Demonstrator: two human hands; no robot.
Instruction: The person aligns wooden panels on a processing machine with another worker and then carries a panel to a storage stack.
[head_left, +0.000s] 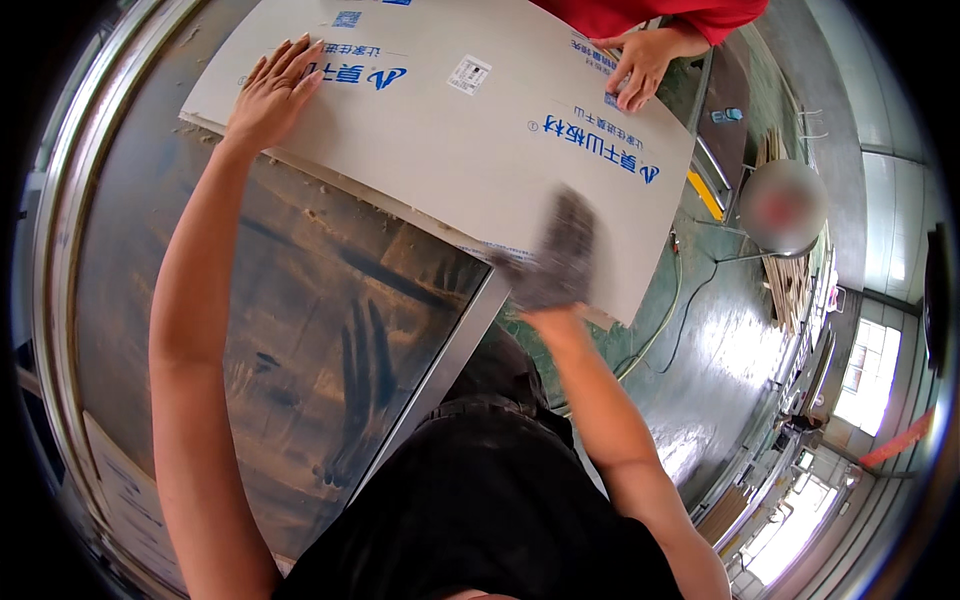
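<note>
A large pale grey panel point(420, 130) with blue printing and a small white label lies across the table, and another layer shows below its near edge. My bare left hand point(275, 95) rests flat on its left part, fingers stretched out. Over the near right part is my right hand point(560, 255) in a dark grey glove. It is blurred, but its fingers look extended and the thumb stands apart, with nothing visible in it. I cannot tell whether its palm touches the panel. Across from me, a co-worker's bare hand point(642, 65) rests on the panel's far right part.
The dusty, dark tabletop point(300, 330) has a metal edge strip point(440, 360) beside my body. A metal rail point(60, 240) curves along the left. On the green floor at right lie a hose point(665, 325) and wooden strips point(790, 300), near a round-topped stand point(783, 207).
</note>
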